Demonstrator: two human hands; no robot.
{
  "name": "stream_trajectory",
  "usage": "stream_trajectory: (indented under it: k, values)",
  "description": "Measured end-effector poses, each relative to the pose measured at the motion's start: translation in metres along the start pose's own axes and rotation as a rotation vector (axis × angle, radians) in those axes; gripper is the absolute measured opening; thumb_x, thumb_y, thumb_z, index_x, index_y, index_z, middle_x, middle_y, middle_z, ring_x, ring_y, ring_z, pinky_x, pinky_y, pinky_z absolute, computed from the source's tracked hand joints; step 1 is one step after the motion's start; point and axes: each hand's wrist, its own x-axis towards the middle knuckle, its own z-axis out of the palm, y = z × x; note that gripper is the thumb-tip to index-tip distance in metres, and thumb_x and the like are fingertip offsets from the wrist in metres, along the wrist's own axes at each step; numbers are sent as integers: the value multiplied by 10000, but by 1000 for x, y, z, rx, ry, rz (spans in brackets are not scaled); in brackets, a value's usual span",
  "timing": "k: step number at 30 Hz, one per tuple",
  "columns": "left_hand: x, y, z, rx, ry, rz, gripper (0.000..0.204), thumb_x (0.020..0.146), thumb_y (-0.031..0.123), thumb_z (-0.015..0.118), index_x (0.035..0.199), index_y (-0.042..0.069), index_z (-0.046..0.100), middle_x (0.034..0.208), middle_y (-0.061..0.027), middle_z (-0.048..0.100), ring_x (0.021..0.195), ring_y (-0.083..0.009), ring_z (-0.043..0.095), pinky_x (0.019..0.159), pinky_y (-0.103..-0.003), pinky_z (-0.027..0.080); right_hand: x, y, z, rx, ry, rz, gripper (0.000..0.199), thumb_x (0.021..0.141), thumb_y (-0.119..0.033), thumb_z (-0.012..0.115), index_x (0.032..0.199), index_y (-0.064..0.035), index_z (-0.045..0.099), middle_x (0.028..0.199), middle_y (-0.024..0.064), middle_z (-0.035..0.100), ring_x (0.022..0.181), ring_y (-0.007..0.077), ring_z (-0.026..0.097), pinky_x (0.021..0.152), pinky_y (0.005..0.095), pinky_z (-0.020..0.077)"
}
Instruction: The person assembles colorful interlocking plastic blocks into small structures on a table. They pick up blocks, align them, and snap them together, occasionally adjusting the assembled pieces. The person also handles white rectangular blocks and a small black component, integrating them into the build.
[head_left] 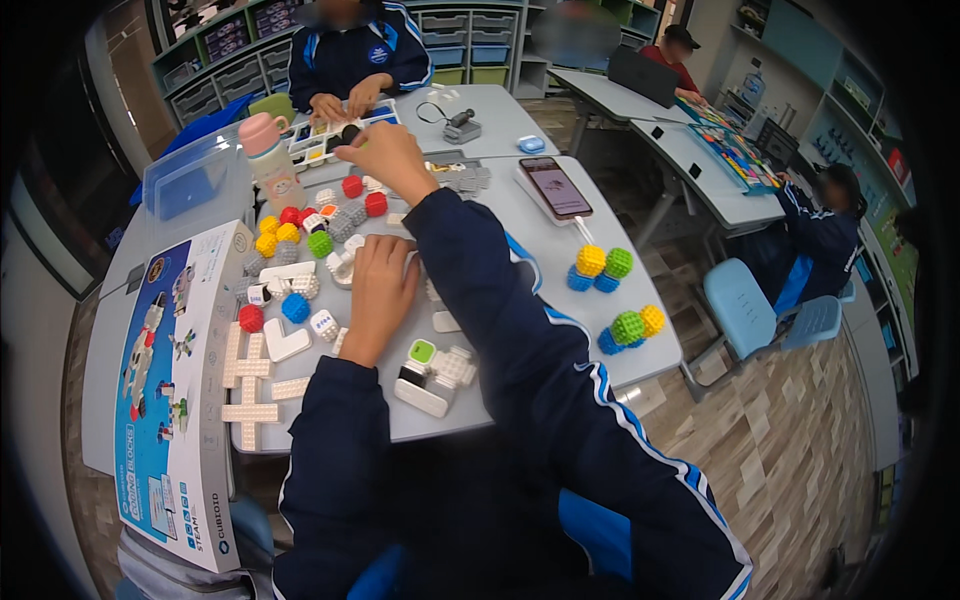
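Observation:
My right hand (388, 160) reaches across the table to the far edge, fingers pinched together by the near side of a white compartment tray (298, 150). A small dark piece (350, 134) shows at its fingertips; I cannot make out what it is. Closer in, my left hand (380, 290) bends over a white building piece (344, 264), its fingertips hidden. Around it lie knobbly cube blocks: a green one (319, 243), a blue one (295, 307), red ones (375, 204) and yellow ones (267, 243). A white block assembly with a green top (422, 352) lies near the front edge.
Across the table, another person's hands (350, 97) work over the tray. A pink-lidded bottle (270, 165), clear bin (195, 185) and large box (175, 390) stand left. Right are a phone (557, 188) and stacked blocks (625, 328). A blue chair (745, 300) stands beyond.

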Motion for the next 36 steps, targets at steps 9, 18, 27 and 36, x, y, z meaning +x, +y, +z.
stream_trajectory:
  k: [9,18,27,36]
  values:
    - [-32,65,-69,-278,-144,-284,346,876,173,684,1150,-7,575,1118,-186,563,1081,-368,503,957,-431,405,-132,-70,-94,788,-410,-59,337,933,-336,639,932,-8,718,656,27,604,571,64,541,544,215,421]
    - [-90,122,-66,-206,-214,-495,723,729,178,817,1339,21,461,1382,-173,449,1268,-365,447,1046,-432,399,-246,2,-108,1557,-586,608,435,996,-276,435,1303,18,524,1115,97,564,952,184,537,758,297,434]
    - [-96,118,-67,-351,-85,-615,659,725,109,810,1306,1,519,1414,-177,478,1275,-322,495,1034,-402,428,-279,22,-111,1645,-385,494,573,883,-257,493,1357,61,443,1159,192,577,1050,303,567,856,358,459]
    - [-106,102,-83,-1488,251,-985,551,1013,373,462,1414,-3,424,1454,-223,440,1329,-358,451,1075,-439,383,-283,24,-111,1471,-507,431,304,941,-206,455,1044,53,577,799,116,591,678,176,543,563,287,405]
